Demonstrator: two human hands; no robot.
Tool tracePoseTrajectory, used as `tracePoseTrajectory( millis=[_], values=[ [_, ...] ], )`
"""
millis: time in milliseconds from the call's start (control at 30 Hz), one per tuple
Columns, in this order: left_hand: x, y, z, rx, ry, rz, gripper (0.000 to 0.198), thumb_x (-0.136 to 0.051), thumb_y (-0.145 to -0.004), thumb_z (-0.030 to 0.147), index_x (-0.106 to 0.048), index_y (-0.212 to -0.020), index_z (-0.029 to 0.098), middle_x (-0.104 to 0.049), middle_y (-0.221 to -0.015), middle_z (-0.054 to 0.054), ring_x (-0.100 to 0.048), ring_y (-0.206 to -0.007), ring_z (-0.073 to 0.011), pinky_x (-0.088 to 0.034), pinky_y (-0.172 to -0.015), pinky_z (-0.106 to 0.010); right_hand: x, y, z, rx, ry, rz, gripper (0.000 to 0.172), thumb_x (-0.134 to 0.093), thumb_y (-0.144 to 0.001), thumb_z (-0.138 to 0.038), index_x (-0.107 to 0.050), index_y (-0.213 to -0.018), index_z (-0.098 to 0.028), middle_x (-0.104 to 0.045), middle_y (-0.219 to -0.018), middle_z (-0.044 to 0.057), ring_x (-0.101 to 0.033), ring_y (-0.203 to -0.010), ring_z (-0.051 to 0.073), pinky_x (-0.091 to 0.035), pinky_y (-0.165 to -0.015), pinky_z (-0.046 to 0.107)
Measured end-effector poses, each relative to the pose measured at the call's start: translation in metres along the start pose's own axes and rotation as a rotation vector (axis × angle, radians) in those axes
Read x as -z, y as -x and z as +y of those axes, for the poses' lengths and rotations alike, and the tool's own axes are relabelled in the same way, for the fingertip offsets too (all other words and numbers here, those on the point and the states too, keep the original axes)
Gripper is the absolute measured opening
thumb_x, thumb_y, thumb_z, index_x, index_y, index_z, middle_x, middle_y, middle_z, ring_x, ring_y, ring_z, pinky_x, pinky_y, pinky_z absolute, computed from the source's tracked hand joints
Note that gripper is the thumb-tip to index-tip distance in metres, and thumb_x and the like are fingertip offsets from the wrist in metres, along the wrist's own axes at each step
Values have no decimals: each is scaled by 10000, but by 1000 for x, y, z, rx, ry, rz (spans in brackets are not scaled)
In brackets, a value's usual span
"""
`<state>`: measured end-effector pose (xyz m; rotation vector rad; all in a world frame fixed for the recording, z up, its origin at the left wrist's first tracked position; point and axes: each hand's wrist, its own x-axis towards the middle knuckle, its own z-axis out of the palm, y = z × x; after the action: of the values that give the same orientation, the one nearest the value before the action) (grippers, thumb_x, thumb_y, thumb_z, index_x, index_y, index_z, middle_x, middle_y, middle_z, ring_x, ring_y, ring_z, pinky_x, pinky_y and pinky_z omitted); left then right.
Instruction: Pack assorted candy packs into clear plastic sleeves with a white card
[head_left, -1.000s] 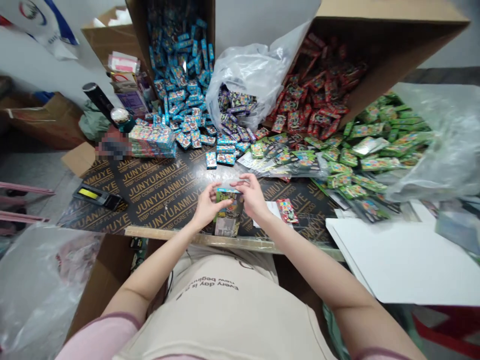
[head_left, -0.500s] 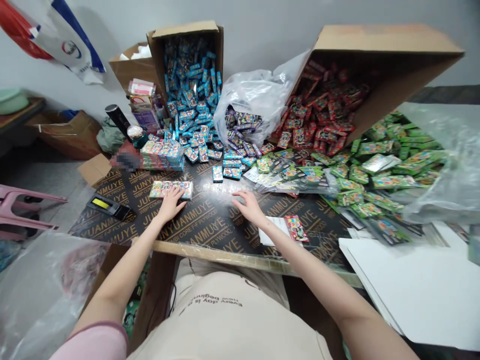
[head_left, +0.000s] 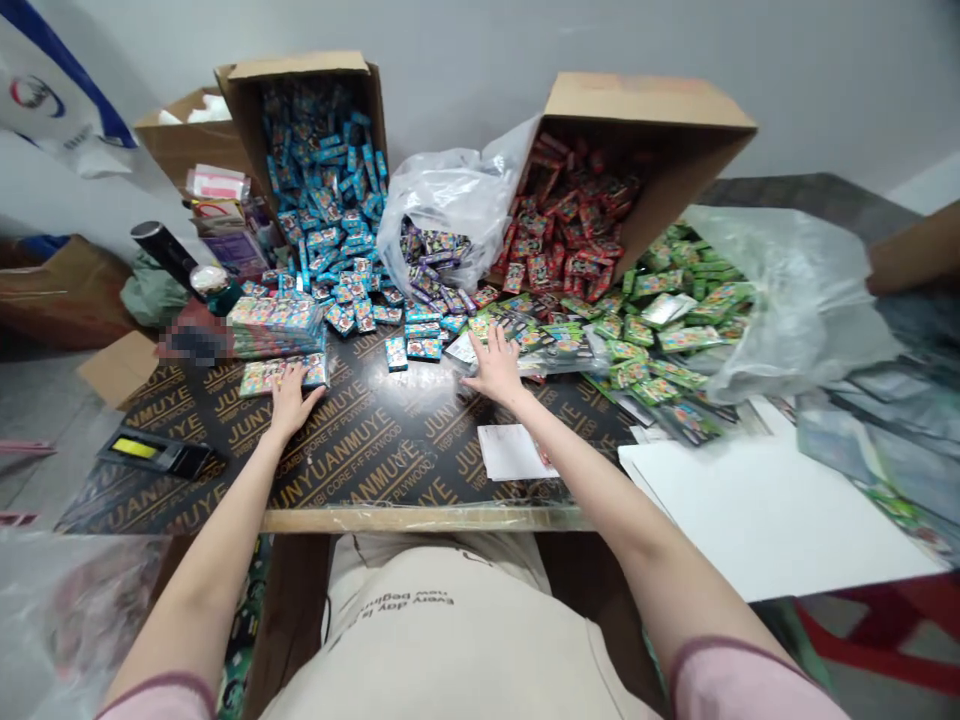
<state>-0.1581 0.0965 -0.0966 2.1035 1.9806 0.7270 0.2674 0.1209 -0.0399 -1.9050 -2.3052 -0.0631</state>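
Note:
My left hand [head_left: 291, 402] rests with outstretched fingers on a flat row of small colourful packets [head_left: 259, 378] on the dark plywood table. Behind that row stands a stack of similar multicoloured packets [head_left: 274, 325]. My right hand [head_left: 495, 372] is open, fingers spread, over the left end of a pile of flat black-and-green printed pouches [head_left: 559, 345]. Whether its fingertips touch the pile I cannot tell. Just left of it lie several small blue boxes [head_left: 424, 349]. White paper sheets [head_left: 516, 452] lie under and beside my right forearm.
Cartons hold blue boxes [head_left: 326, 200] and red packets [head_left: 577, 220]; between them a clear plastic bag [head_left: 442, 190] holds purple ones. Green packets [head_left: 675, 335] spill at right, near large white sheets [head_left: 750, 510]. A black tape dispenser [head_left: 154, 452] sits at left.
My right hand has moved forward from the bare tabletop to the printed pouches. My left hand stays on the packet row. The view has turned to the right.

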Motion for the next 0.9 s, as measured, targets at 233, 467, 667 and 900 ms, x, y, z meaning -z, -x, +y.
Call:
tracePoseTrajectory(
  millis=[233,467,667,900],
  values=[
    [-12,24,97,-49,207,57,474,-582,-862,388,-543,-1288,184,-360,-1521,-170,-283,-1438,-302,-137,-1173,-548,-19,7,25,124,53,-23,419,-485,-896,-227,-527,-1277,-58,-546,-1268,278,-461,-1202,368,-309,-982,499],
    [-24,39,162,332,948,-193,327,-752,-702,350,-698,-970,171,-678,-1149,-114,-580,-1180,-276,-385,-1071,-432,-20,21,35,305,-82,58,299,-401,-924,-114,-684,-1021,-124,-696,-1091,158,-592,-1062,265,-416,-925,409],
    [-45,27,206,746,1289,-445,326,-750,-748,360,-630,-942,127,-712,-887,-118,-706,-793,-197,-555,-778,-330,-27,52,44,460,-340,236,375,-365,-918,-83,-700,-1044,-196,-714,-1128,81,-620,-1123,204,-437,-1027,431],
    [-69,2,247,820,1297,-544,254,-750,-659,36,-557,-801,122,-572,-505,29,-544,-424,-72,-511,-515,-195,-23,74,52,435,-489,80,455,-487,-721,-31,-695,-1094,-186,-690,-1182,100,-628,-1132,242,-460,-1022,444]
  ],
)
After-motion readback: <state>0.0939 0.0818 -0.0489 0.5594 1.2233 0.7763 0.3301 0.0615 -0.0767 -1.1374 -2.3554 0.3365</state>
